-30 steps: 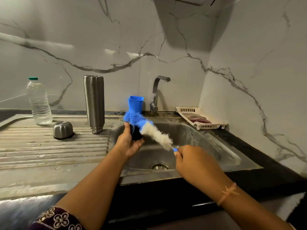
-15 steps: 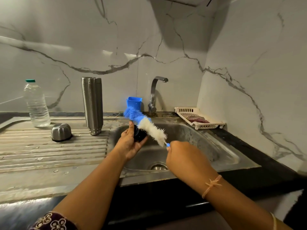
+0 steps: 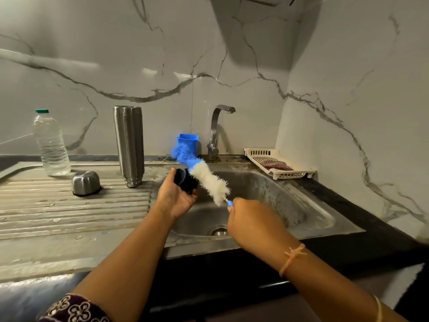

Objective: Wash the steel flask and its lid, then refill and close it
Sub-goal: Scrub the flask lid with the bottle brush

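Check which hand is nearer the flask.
Left. The left hand, gripping the black lid, is just right of the flask; the right hand, holding the brush, is farther right over the sink.

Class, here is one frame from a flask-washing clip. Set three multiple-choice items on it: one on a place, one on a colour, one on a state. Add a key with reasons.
1. Where does the steel flask stand? A in a cupboard; B on the draining board; C on a chair.
2. What colours are the bristles of the brush? A blue and white; B red and yellow; C all black.
3. What is the left hand doing? A hanging empty; B gripping a cup; C holding a dark lid.
Key: B, it stands upright on the ribbed board; A, the tip is blue and the lower part white; C, its fingers curl round the lid.
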The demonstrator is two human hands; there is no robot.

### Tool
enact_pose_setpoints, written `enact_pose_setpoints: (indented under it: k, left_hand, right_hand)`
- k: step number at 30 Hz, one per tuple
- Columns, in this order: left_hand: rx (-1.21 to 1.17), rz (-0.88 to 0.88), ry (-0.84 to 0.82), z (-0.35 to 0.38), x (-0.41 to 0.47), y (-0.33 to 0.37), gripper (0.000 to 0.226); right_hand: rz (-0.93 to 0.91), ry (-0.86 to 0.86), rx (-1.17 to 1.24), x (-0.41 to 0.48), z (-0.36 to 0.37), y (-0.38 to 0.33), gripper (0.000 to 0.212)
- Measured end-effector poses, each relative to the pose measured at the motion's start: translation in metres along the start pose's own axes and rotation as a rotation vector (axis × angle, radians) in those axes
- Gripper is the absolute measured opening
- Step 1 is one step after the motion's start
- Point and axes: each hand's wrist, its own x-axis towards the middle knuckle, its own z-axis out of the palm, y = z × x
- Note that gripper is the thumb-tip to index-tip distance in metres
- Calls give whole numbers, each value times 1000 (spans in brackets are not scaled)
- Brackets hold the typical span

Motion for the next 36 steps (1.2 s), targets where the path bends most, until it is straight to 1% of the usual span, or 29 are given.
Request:
enact_pose_setpoints:
  k: [2, 4, 6, 7, 9, 11, 15, 17, 19, 21, 24, 25, 26, 29, 32, 34, 36]
  left_hand:
    - [-138, 61, 27, -7, 5, 6, 50]
    - [-202, 114, 41, -10, 7, 9, 48]
    - [-187, 131, 37, -7, 5, 7, 47]
    - [-157, 122, 29, -3, 3, 4, 48]
    - [-111, 80, -8, 1, 1, -2, 51]
    - [-145, 58, -19, 2, 1, -4, 55]
    - [-258, 97, 36, -4, 6, 5, 49]
    - [-269, 116, 79, -8, 10, 6, 49]
    - [-246, 121, 109, -10, 11, 5, 47]
    - [-183, 79, 91, -7, 9, 2, 45]
    - [75, -44, 49, -1, 1, -6, 42]
    - [122, -49, 52, 1, 0, -7, 39]
    - [119, -37, 67, 0, 0, -7, 36]
    - [-71, 10, 107, -2, 2, -1, 36]
    - [-244, 66, 160, -8, 6, 3, 32]
    - [-274, 117, 187, -10, 8, 5, 32]
    - [-240, 104, 129, -6, 4, 3, 31]
  right_hand:
    - [-49, -17, 27, -13, 8, 0, 23]
    - [-89, -36, 60, -25, 11, -2, 24]
    - [-75, -38, 71, -23, 6, -1, 24]
    - [-62, -35, 70, -18, 3, 0, 21]
    - [-51, -42, 60, -6, -6, 3, 9]
    - [-44, -49, 45, 3, -13, 5, 7]
    - [-45, -65, -11, -1, -18, 9, 25]
    - [-59, -78, -22, -11, -21, 10, 29]
    - [-55, -108, -26, -15, -28, 8, 29]
    - [-26, -127, -32, -11, -33, 9, 26]
    - [9, -86, -42, 4, -35, 11, 22]
    - [17, -66, -47, 9, -35, 12, 22]
    - [23, -58, -39, 13, -33, 13, 23]
    - [18, -96, 41, 16, -29, 14, 33]
    - [19, -135, 76, 6, -27, 18, 30]
    - [18, -154, 94, 2, -30, 17, 28]
    - [24, -152, 95, 5, -31, 14, 28]
